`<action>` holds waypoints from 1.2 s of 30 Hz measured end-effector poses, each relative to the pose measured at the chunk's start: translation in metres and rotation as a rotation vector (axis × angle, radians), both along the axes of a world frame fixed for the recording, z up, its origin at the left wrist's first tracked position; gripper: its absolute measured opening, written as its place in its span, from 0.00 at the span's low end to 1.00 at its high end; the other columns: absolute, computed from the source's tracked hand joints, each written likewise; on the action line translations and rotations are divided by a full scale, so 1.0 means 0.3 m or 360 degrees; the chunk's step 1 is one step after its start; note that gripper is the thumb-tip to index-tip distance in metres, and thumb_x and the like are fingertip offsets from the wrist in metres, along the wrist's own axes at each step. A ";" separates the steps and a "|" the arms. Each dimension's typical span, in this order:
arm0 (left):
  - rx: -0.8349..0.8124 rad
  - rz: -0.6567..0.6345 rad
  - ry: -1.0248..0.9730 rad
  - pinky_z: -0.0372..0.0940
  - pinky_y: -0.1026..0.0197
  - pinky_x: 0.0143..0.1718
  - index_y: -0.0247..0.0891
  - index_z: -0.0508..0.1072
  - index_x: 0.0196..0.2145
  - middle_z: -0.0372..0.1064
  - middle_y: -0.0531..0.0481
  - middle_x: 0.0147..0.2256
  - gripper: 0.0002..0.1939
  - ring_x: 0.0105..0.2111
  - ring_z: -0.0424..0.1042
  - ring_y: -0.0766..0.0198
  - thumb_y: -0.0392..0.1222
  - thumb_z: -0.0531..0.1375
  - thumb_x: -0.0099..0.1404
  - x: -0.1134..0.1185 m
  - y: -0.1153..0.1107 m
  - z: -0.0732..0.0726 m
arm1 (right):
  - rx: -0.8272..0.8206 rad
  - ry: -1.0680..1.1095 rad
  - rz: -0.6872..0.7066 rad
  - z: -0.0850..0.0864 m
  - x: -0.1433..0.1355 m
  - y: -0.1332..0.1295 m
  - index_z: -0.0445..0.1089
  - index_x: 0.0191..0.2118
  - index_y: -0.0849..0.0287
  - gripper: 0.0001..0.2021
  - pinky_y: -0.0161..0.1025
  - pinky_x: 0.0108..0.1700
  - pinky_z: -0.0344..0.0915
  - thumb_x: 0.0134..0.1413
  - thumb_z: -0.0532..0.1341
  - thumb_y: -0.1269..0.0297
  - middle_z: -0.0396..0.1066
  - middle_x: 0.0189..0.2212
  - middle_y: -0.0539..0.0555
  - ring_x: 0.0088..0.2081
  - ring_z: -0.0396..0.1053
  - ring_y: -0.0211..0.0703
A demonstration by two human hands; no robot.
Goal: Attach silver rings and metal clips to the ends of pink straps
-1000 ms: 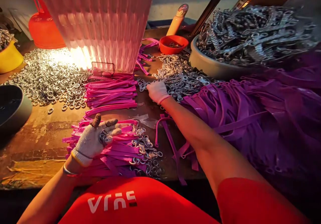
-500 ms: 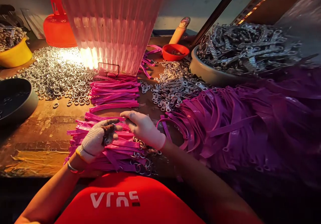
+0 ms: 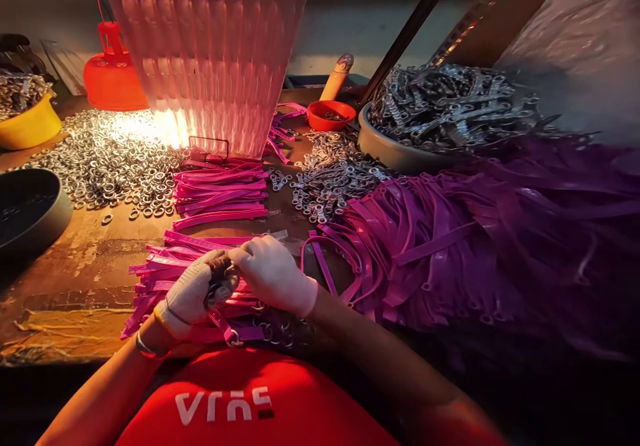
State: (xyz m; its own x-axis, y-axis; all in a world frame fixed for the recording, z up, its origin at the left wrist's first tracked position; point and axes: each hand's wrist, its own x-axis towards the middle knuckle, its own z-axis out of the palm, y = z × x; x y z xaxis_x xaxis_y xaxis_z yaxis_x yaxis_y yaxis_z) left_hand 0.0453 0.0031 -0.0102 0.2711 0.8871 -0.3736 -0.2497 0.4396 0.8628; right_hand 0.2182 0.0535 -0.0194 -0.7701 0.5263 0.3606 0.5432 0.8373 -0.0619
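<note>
My left hand (image 3: 193,293), in a white knit glove with dark fingertips, is closed around a cluster of metal rings (image 3: 220,285). My right hand (image 3: 274,274), gloved too, presses against it from the right, fingertips pinched at the same rings. Both hands sit over a pile of pink straps (image 3: 200,279) at the near table edge. One pink strap (image 3: 227,329) with a ring at its end hangs below the hands. What exactly the right fingers pinch is hidden.
A second stack of pink straps (image 3: 220,193) lies further back, below a ribbed pink lampshade (image 3: 210,53). Loose silver rings (image 3: 110,163) spread left; small metal parts (image 3: 333,179) lie centre. Purple straps (image 3: 475,233) heap at right, a bowl of clasps (image 3: 390,153) behind. A dark bowl (image 3: 30,216) stands left.
My right hand came back from the metal parts at the centre and joined my left hand. My left hand closed from an open palm around the rings.
</note>
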 end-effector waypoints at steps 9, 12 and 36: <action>0.0178 0.0006 0.0298 0.48 0.70 0.16 0.38 0.63 0.26 0.57 0.57 0.18 0.20 0.16 0.53 0.73 0.55 0.61 0.67 0.018 0.009 0.008 | -0.0323 0.0419 -0.0245 0.011 0.016 -0.031 0.70 0.25 0.57 0.17 0.40 0.34 0.52 0.65 0.54 0.62 0.71 0.23 0.53 0.27 0.63 0.41; -0.0055 0.0044 0.0023 0.45 0.71 0.14 0.39 0.60 0.25 0.54 0.58 0.17 0.20 0.14 0.50 0.74 0.54 0.62 0.64 0.057 0.064 0.028 | -0.0289 0.0614 -0.0466 0.001 0.014 -0.045 0.72 0.29 0.57 0.16 0.41 0.35 0.54 0.64 0.54 0.59 0.73 0.25 0.55 0.29 0.65 0.43; 0.0806 -0.0020 0.0855 0.68 0.63 0.39 0.38 0.80 0.38 0.77 0.46 0.35 0.10 0.39 0.74 0.58 0.35 0.67 0.56 0.018 0.319 -0.039 | -0.1616 0.1232 -0.0459 -0.042 0.062 0.158 0.73 0.35 0.59 0.16 0.34 0.34 0.60 0.65 0.56 0.53 0.70 0.29 0.47 0.31 0.64 0.37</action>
